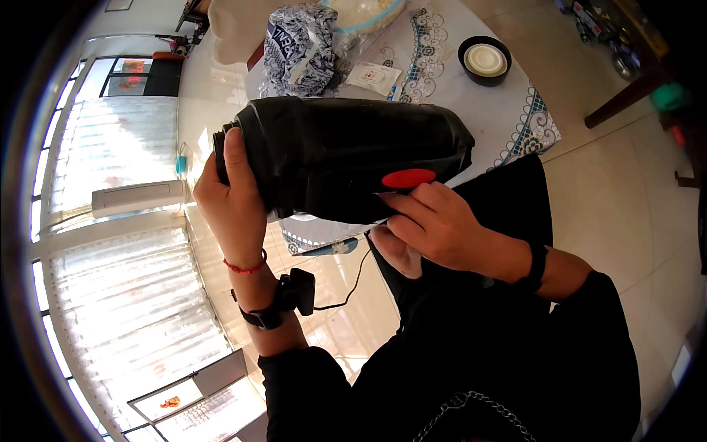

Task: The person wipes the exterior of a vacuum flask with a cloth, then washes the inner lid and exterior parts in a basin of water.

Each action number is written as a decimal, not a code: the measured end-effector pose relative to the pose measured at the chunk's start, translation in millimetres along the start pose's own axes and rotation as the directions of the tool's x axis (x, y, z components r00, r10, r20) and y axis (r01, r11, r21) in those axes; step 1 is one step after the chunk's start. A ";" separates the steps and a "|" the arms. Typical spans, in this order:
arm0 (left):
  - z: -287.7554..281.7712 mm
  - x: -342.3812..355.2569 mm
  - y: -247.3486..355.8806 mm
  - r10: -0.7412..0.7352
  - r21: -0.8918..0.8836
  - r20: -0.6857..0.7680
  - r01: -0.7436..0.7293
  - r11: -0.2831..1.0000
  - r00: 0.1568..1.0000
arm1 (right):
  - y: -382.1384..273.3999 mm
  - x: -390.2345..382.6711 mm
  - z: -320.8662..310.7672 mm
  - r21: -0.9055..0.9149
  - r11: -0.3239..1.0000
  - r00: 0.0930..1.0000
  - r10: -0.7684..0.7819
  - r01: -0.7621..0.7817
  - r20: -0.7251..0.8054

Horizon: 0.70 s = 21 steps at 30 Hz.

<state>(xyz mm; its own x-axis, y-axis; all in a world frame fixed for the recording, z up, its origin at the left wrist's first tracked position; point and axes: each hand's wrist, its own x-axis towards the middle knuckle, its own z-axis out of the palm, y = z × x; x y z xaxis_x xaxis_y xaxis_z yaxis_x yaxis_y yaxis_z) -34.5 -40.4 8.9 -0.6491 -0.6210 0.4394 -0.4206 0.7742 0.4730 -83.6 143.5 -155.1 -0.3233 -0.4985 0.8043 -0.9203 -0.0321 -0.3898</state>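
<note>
A large black plastic jar (346, 140) lies on its side in front of me, its threaded neck toward the left. My left hand (230, 193) is wrapped round the neck end, with the thumb over the top. On the jar's near side, a red oval (409, 178) stands out against a black label that looks loose along its lower edge. Just below this oval, the fingers of my right hand (434, 225) are bent and pressed together at the label's edge, where thin pale slivers show. Part of what these fingers pinch is hidden.
Beyond the jar, a table with a patterned cloth (471, 96) holds a crumpled printed bag (298, 48), a small white packet (373, 77), a bowl with a blue rim (368, 18) and a round black lid (484, 60) with a white inside. A camera (297, 291) with a cable is on my left wrist.
</note>
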 end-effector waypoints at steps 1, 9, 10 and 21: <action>-2.1 1.4 -5.8 0.020 -0.038 0.055 -0.018 0.999 0.998 | 0.4 -1.5 0.7 0.007 1.000 0.999 0.015 -0.016 0.042; -18.3 -7.5 -9.9 0.068 -0.254 0.321 0.017 0.967 0.945 | -0.2 -7.0 -24.9 0.136 0.991 0.978 -0.015 -0.014 0.208; -18.8 -8.1 -10.9 0.062 -0.249 0.315 0.020 0.968 0.947 | 1.3 -4.0 -36.5 0.292 0.950 0.950 0.011 -0.108 0.313; -11.5 -15.2 14.2 0.084 -0.219 0.272 -0.023 0.976 0.959 | 31.5 95.3 -62.9 0.165 0.983 0.997 -0.081 0.082 -0.013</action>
<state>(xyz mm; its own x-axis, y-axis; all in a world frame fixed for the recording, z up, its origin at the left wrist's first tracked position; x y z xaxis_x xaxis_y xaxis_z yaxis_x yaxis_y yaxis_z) -23.3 -21.4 17.8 -0.8301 -0.4970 0.2529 -0.2565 0.7430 0.6182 -157.1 149.5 -62.5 -0.2506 -0.4830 0.8390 -0.8949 -0.2149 -0.3910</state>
